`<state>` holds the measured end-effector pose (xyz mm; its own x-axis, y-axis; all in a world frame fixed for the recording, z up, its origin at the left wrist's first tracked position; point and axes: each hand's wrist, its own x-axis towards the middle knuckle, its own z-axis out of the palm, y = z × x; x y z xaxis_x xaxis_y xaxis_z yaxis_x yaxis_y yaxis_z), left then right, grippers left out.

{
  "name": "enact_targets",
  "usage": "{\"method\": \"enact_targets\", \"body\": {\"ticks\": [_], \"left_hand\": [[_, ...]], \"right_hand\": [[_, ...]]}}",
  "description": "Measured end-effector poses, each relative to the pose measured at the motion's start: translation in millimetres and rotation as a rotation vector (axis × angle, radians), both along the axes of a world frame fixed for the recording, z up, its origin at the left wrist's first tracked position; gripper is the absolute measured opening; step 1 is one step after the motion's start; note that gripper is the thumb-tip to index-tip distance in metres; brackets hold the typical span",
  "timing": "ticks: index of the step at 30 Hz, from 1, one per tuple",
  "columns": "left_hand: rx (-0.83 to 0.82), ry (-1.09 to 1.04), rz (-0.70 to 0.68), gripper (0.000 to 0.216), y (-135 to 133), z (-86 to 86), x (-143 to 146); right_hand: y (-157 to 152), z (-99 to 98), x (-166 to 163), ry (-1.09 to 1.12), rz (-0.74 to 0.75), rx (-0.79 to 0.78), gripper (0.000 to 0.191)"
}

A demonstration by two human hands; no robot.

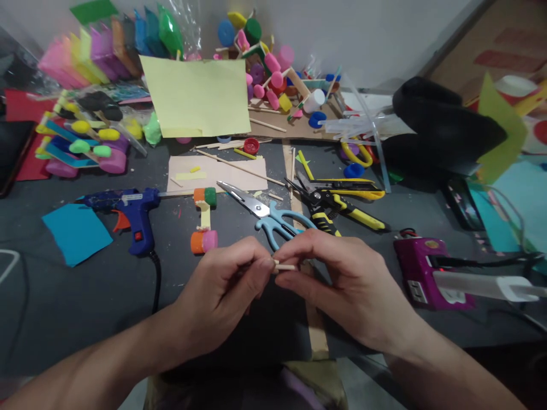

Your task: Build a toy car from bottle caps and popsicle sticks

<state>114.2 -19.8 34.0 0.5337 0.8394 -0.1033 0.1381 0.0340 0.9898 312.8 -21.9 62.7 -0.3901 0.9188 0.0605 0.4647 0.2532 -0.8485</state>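
Just over the front of the dark table, my left hand [233, 285] pinches a short thin wooden stick [285, 267] between thumb and forefinger. The stick points right, toward my right hand [342, 285], whose thumb and forefinger close around it from the other side. Most of the left part is hidden by my fingers. Right behind the hands lie light-blue-handled scissors [273, 216], blades pointing up and left. Left of them is a small wheeled piece [205, 216] with orange, green and pink wheels on a pale yellow body. Black-and-yellow wire strippers [325, 205] lie behind my right hand.
A blue hot glue gun [141, 213] lies at left by a blue paper square [77, 233]. A yellow-handled cutter [350, 187] and purple power adapter [427, 273] are at right. Behind are a toy car [81, 142], yellow sheet [199, 97], coloured pieces and loose sticks.
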Motion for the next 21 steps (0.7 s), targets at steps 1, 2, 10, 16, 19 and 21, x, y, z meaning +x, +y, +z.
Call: {"method": "enact_targets", "body": {"ticks": [1, 2, 10, 16, 19, 21], "left_hand": [[0.053, 0.027, -0.003, 0.031, 0.4, 0.5, 0.1], [0.100, 0.045, -0.003, 0.031, 0.8, 0.9, 0.2], [0.111, 0.100, -0.099, 0.031, 3.1, 2.7, -0.3], [-0.121, 0.089, -0.186, 0.044, 8.7, 16.6, -3.5], [-0.161, 0.046, -0.214, 0.044, 10.6, 18.4, -4.0], [-0.111, 0.083, -0.217, 0.035, 11.0, 17.2, -3.9]], "right_hand": [[-0.8, -0.4, -1.4, 0.011, -0.008, -0.023, 0.004], [-1.3, -0.6, -2.7, 0.027, -0.018, -0.054, 0.007], [1.7, 0.8, -4.0, 0.164, -0.031, -0.406, 0.018], [3.4, 0.9, -1.6, 0.281, -0.054, -0.602, 0.024], [3.6, 1.3, -0.9, 0.325, -0.058, -0.635, 0.025], [3.5, 0.9, -0.3, 0.344, -0.064, -0.636, 0.026]]}}
